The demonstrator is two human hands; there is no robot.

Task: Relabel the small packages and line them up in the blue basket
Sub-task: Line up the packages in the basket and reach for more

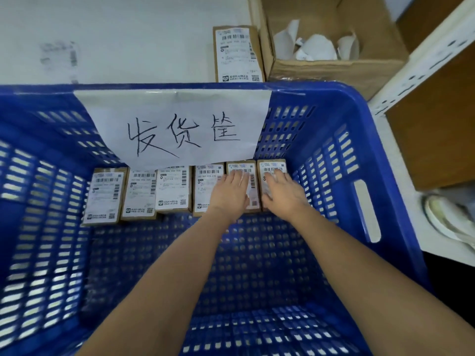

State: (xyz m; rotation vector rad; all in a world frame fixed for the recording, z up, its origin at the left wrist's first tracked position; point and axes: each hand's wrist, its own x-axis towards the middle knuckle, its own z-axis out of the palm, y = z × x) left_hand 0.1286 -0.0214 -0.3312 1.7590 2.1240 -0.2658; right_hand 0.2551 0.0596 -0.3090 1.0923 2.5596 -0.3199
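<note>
Several small brown packages with white shipping labels lie side by side along the far wall of the blue basket. My left hand rests flat, fingers straight, on the second package from the right and partly over its left neighbour. My right hand lies flat on the rightmost package. The leftmost package sits slightly askew. One more labelled package lies outside the basket on the white table.
A white paper sheet with handwritten characters hangs over the basket's far wall. An open cardboard box with crumpled white paper scraps stands behind the basket at the right. A white shelf post rises at the right edge.
</note>
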